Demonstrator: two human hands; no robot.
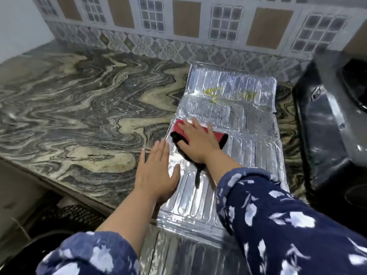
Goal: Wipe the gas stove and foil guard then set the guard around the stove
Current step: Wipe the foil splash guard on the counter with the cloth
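Note:
The silver foil guard lies flat and unfolded on the marble counter, running from the wall towards me and past the counter's front edge. Yellow stains and dark specks mark its far panels. My right hand lies flat on a red and black cloth, pressing it on the guard's middle panel. My left hand rests palm down with fingers spread on the guard's left edge. The black gas stove stands to the right of the guard, partly cut off by the frame.
A patterned tiled wall runs behind the counter. Below the counter's front edge on the left are a dark basket-like thing and a dark round object. The counter's left part is bare marble.

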